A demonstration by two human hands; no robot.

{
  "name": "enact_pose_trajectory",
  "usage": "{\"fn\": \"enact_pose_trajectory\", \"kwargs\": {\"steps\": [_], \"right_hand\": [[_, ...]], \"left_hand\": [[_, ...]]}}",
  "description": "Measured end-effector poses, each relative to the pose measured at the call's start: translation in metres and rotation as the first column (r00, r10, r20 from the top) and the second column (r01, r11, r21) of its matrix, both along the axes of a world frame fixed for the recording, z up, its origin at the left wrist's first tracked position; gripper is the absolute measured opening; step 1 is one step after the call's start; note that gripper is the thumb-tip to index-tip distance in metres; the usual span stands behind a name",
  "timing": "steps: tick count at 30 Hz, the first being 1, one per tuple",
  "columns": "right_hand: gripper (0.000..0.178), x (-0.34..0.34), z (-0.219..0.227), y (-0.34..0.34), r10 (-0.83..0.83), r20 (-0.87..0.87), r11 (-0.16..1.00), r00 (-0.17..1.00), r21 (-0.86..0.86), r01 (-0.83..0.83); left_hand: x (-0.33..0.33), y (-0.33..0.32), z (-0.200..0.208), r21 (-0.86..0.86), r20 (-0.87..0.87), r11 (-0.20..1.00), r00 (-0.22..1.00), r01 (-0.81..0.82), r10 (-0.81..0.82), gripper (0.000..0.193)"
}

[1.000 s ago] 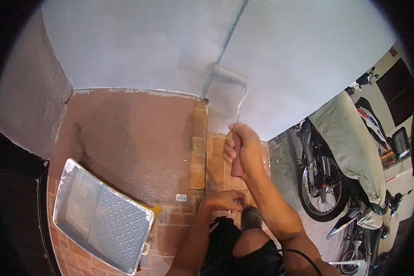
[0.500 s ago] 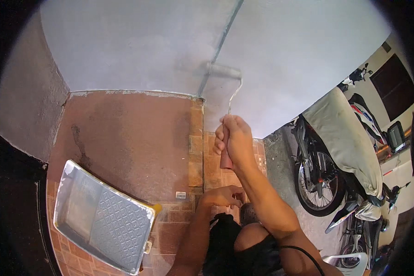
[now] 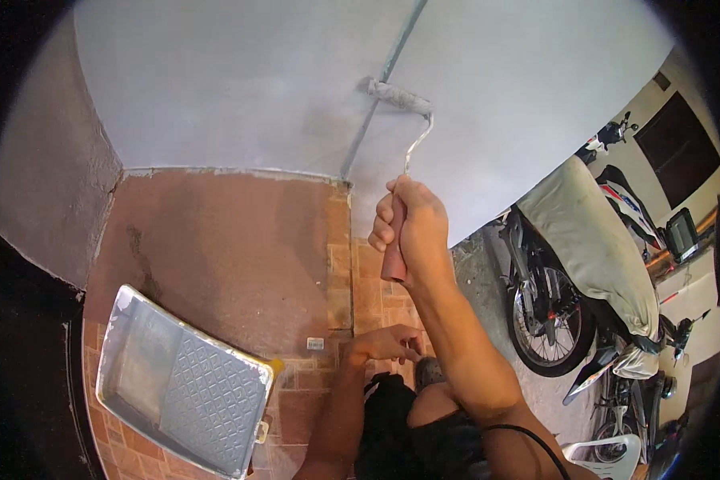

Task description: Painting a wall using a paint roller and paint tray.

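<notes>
My right hand is closed around the reddish handle of a paint roller. The roller's grey sleeve lies against the pale grey wall, across a dark vertical groove. From the handle a bent, paint-spotted rod runs up to the sleeve. Low in front of my body, my left hand hangs with loosely bent fingers apart and holds nothing I can see. To its left, a paint tray with a ribbed slope and a grey-smeared well sits on the floor.
A partly covered motorcycle stands at the right, with a white plastic chair nearer me. A small label lies on the reddish floor. At the left, a rough grey side wall meets the painted wall.
The roller has moved up the wall and slightly right, with my right hand rising along with it. My left hand has stayed almost in place.
</notes>
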State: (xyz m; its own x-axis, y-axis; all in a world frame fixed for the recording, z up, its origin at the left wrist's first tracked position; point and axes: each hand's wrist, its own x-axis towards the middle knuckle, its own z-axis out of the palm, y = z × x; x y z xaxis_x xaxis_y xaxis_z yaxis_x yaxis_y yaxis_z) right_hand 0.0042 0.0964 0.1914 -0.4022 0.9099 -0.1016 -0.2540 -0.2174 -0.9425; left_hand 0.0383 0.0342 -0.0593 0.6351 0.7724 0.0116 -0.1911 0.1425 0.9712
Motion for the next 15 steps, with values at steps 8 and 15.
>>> {"fn": "enact_pose_trajectory", "kwargs": {"steps": [8, 15], "right_hand": [[0.021, 0.038, -0.053, -0.005, 0.130, 0.071, 0.976, 0.989, -0.184, -0.115], [0.028, 0.089, -0.056, 0.000, 0.205, 0.109, 0.966, 0.973, -0.184, -0.183]], "left_hand": [[-0.014, -0.003, 0.021, 0.391, 0.139, 0.913, 0.988, -0.116, 0.066, 0.019], [0.001, -0.001, -0.008, -0.009, 0.113, 1.000, 0.993, -0.017, 0.018, 0.019]]}}
